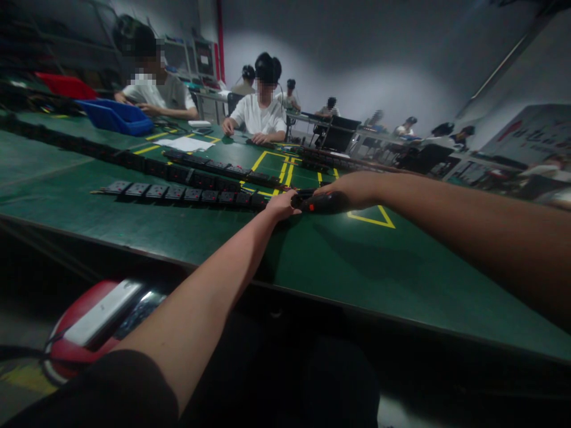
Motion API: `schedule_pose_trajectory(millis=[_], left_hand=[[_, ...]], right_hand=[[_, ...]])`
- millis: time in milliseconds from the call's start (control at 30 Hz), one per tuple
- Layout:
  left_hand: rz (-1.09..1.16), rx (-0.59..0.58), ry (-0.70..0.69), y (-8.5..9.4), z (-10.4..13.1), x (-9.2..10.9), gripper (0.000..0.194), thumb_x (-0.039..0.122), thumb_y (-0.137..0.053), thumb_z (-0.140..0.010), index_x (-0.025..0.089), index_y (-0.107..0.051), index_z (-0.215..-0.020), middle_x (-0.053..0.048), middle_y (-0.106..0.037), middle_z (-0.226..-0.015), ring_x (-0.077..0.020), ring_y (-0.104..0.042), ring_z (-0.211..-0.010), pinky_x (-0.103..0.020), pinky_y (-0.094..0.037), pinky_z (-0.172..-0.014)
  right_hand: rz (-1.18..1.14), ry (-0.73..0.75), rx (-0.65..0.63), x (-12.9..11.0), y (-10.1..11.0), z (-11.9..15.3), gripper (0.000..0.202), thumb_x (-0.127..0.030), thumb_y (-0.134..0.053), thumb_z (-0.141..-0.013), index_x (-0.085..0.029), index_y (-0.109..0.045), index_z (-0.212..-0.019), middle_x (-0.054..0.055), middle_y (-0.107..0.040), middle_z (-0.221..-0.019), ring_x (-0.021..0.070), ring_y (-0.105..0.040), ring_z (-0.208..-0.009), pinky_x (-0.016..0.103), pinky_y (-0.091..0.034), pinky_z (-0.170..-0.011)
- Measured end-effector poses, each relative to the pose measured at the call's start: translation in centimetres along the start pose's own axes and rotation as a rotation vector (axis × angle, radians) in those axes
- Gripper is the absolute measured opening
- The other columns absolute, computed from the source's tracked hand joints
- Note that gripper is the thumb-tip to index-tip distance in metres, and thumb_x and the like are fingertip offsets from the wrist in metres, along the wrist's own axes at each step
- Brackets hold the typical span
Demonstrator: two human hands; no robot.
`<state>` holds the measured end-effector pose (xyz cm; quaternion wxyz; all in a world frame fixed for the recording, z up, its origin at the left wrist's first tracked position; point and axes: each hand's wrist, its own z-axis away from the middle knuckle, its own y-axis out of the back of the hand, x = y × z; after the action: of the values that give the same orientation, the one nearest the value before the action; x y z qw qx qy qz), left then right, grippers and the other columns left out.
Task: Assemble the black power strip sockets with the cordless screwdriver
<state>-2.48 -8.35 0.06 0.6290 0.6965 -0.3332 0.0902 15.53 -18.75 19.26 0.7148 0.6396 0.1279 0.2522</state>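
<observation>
A black power tool (pixel 328 203) with an orange-red spot lies under my right hand (pixel 328 185), whose fingers are wrapped round it. My left hand (pixel 283 204) is at the tool's left end, at the right end of a row of black socket-like modules (pixel 191 195). Its fingers are closed, but what they hold is hidden. The modules lie side by side on the green table (pixel 223 238). Behind them runs a longer dark row of similar modules (pixel 147 163), and a shorter row (pixel 218 166) lies further back.
A blue bin (pixel 116 117) and a red bin (pixel 66 85) stand at the back left, near white paper (pixel 185 144). Yellow tape marks the table. Two people in white shirts sit across it, others further back. A red stool (pixel 84 303) is below the front edge.
</observation>
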Motion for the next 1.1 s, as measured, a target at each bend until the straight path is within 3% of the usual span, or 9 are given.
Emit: schedule_pose_trajectory(millis=[100, 300, 600, 733, 933, 1100], left_hand=[[0.008, 0.002, 0.0, -0.1, 0.0, 0.0, 0.07, 0.045, -0.084, -0.078, 0.028, -0.058, -0.14, -0.012, -0.073, -0.133, -0.0334, -0.068, -0.121, -0.041, -0.052, -0.102], [-0.017, 0.011, -0.017, -0.2, -0.2, -0.2, 0.068, 0.046, -0.081, -0.079, 0.028, -0.057, -0.141, -0.009, -0.074, -0.131, -0.0303, -0.068, -0.12, -0.037, -0.052, -0.102], [-0.025, 0.082, -0.089, -1.3, -0.8, -1.1, 0.062, 0.048, -0.079, -0.081, 0.026, -0.06, -0.136, -0.007, -0.075, -0.127, -0.0281, -0.069, -0.117, -0.035, -0.052, -0.1], [-0.023, 0.07, -0.066, -1.4, -1.0, -1.2, 0.064, 0.05, -0.079, -0.08, 0.027, -0.061, -0.137, -0.006, -0.076, -0.125, -0.0274, -0.07, -0.114, -0.035, -0.053, -0.1], [-0.025, 0.038, -0.036, -0.9, -0.7, -0.8, 0.069, 0.051, -0.078, -0.079, 0.029, -0.058, -0.141, -0.005, -0.075, -0.129, -0.0285, -0.069, -0.119, -0.034, -0.053, -0.1], [-0.044, 0.03, -0.033, -0.7, -0.5, -0.5, 0.069, 0.049, -0.077, -0.08, 0.029, -0.057, -0.143, -0.005, -0.074, -0.132, -0.0278, -0.069, -0.12, -0.033, -0.054, -0.1]], right_hand=[[0.031, 0.026, -0.128, 0.3, -0.1, 0.1, 0.052, -0.029, -0.08, -0.083, -0.038, -0.072, -0.134, 0.002, -0.08, -0.109, 0.0253, -0.071, -0.094, 0.036, -0.045, -0.085], [0.271, 0.033, -0.172, 0.4, -0.1, -0.2, 0.07, -0.033, -0.078, -0.084, -0.041, -0.059, -0.15, 0.003, -0.08, -0.113, 0.0282, -0.072, -0.094, 0.034, -0.043, -0.076], [0.231, 0.103, -0.051, 0.5, -1.2, -0.5, 0.041, -0.024, -0.076, -0.086, -0.038, -0.076, -0.125, 0.001, -0.08, -0.101, 0.022, -0.07, -0.088, 0.033, -0.043, -0.074], [0.277, 0.12, -0.058, 0.5, -1.7, -0.7, 0.032, -0.024, -0.068, -0.094, -0.032, -0.077, -0.123, 0.003, -0.081, -0.101, 0.0191, -0.07, -0.092, 0.031, -0.041, -0.073], [0.208, 0.142, -0.017, 0.2, -1.7, -0.8, 0.029, -0.023, -0.074, -0.089, -0.036, -0.079, -0.114, -0.001, -0.079, -0.09, 0.0193, -0.07, -0.089, 0.031, -0.043, -0.073], [0.219, 0.16, -0.024, 0.1, -1.8, -0.6, 0.026, -0.021, -0.065, -0.096, -0.031, -0.079, -0.115, 0.001, -0.079, -0.09, 0.0171, -0.069, -0.091, 0.031, -0.041, -0.075]])
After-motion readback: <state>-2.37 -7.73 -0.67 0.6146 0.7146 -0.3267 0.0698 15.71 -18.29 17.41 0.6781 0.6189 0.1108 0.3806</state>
